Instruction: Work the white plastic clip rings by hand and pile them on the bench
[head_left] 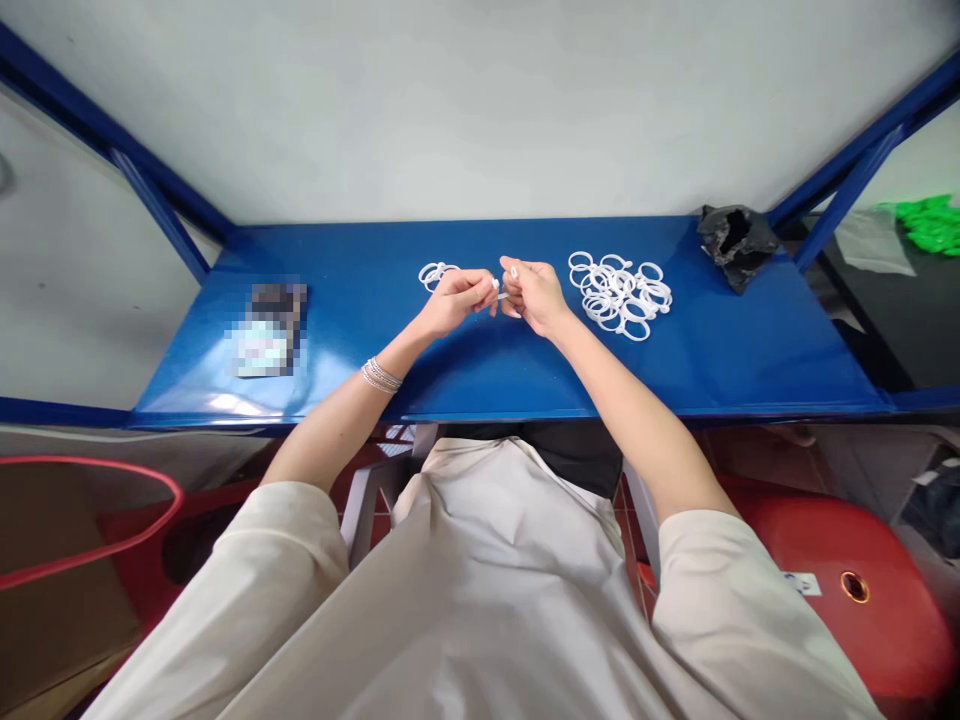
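Over the middle of the table, my left hand (456,302) and my right hand (535,295) are close together, fingers pinched. Between them shows a short white stretch of a plastic ring (503,296), gripped from both sides; my fingers cover most of it. Just beyond my left hand lie a few white plastic rings (433,273), partly hidden by it. To the right of my right hand is a loose pile of several white plastic rings (619,292), overlapping one another, some with a small knob on the rim.
The blue table (360,390) ends at a pale wall behind. A crumpled black plastic bag (738,246) sits at its back right corner. A blurred-out object (270,330) lies on the left. Blue frame bars rise at both sides; a red stool (832,570) stands below right.
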